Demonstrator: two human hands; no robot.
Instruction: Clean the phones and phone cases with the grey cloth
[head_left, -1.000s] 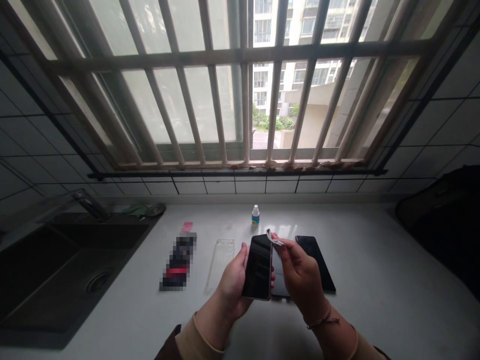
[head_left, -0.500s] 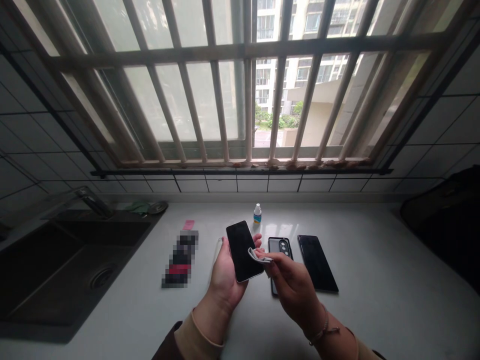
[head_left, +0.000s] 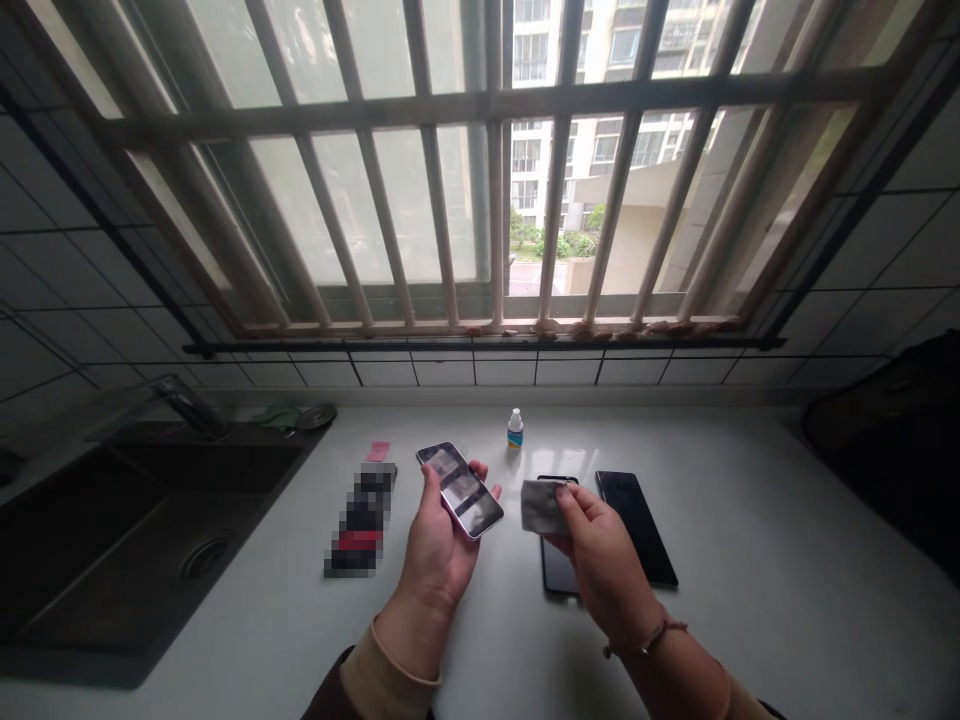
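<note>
My left hand (head_left: 439,545) is wrapped round a smartphone (head_left: 463,490), whose dark screen faces up and shows bright reflections. Thumb on one long edge, fingertips on the other, it keeps the phone tilted above the counter. In my right hand (head_left: 600,540), a small grey cloth (head_left: 544,508) is pinched between thumb and fingers, spread flat and apart from the phone. Beneath that hand lies a black phone case (head_left: 559,570), partly covered by the cloth and fingers. A second dark phone (head_left: 637,525) rests flat to the right of it.
A small white and blue bottle (head_left: 515,428) stands upright behind my hands. To the left lie a blurred-out dark item (head_left: 361,520) and a pink slip (head_left: 378,451) on the white counter (head_left: 750,560). A sink (head_left: 150,530) is at far left, a dark bag-like object (head_left: 892,450) at far right.
The cloth has come off the phone's screen and now hangs spread out to its right. My left hand has turned and tilted the phone, shifting it slightly left.
</note>
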